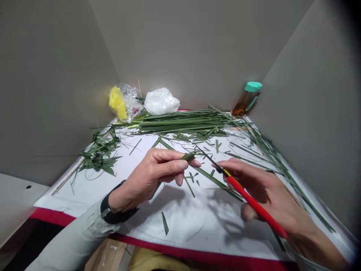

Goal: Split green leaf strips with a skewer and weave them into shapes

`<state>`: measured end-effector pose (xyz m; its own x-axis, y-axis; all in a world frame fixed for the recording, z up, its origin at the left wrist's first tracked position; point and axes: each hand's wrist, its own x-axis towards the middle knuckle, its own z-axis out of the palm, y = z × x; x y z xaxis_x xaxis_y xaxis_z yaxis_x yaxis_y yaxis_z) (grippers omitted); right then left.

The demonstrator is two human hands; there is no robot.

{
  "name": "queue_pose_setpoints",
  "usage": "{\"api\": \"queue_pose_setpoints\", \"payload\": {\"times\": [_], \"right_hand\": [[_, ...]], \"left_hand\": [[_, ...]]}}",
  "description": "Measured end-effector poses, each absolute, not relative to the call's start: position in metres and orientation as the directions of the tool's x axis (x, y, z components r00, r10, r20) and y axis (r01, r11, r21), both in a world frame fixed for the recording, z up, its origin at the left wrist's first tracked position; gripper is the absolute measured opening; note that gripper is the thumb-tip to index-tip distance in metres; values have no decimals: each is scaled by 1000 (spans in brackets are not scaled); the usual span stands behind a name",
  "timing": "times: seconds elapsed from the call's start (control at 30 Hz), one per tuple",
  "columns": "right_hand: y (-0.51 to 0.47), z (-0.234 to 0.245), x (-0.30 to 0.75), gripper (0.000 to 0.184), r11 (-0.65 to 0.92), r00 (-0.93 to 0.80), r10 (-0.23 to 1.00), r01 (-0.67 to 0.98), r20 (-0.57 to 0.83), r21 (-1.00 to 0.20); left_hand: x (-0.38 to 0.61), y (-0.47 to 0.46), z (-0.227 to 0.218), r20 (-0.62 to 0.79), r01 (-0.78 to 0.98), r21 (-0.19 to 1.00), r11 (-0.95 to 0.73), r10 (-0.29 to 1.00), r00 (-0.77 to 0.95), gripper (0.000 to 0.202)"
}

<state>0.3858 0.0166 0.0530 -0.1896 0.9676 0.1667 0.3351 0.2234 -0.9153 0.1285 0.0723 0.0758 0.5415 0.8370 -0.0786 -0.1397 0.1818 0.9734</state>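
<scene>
My left hand (166,166), with a dark watch band at the wrist, pinches a folded piece of green leaf (188,156) between thumb and fingers above the white table covering. To its right, my right hand (262,188) is closed around a pair of red-handled scissors (255,203). Their thin dark tips point up and left, close to the leaf piece but seemingly apart from it. Below the hands lies a long green leaf strip (217,182), partly hidden by them. Several small leaf cuttings (193,177) are scattered around it.
A bundle of long green leaves (183,122) lies along the back. Behind it sit a white plastic bag (161,101) and a yellow wrapper (117,102). A teal-capped bottle (247,98) stands back right. Finished-looking leaf shapes (100,154) pile at left. Grey walls enclose the table.
</scene>
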Motion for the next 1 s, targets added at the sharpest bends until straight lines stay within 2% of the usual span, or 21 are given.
{"api": "queue_pose_setpoints", "payload": {"times": [0.07,0.2,0.37,0.57,1.0], "right_hand": [[17,58,385,60,313,-254,943,457,215,-833],[15,62,380,56,330,-296,935,536,193,-777],[13,58,378,51,365,-283,928,545,244,-755],[17,56,380,25,417,-314,906,555,283,-720],[19,52,375,25,397,-308,916,583,259,-709]], "left_hand": [[130,73,74,-98,-124,972,198,828,553,20],[134,74,72,-124,-87,974,210,812,571,20],[137,73,69,-144,-55,976,212,811,566,21],[138,72,67,-159,-43,973,226,795,585,17],[139,73,62,-171,-42,970,241,790,588,18]]}}
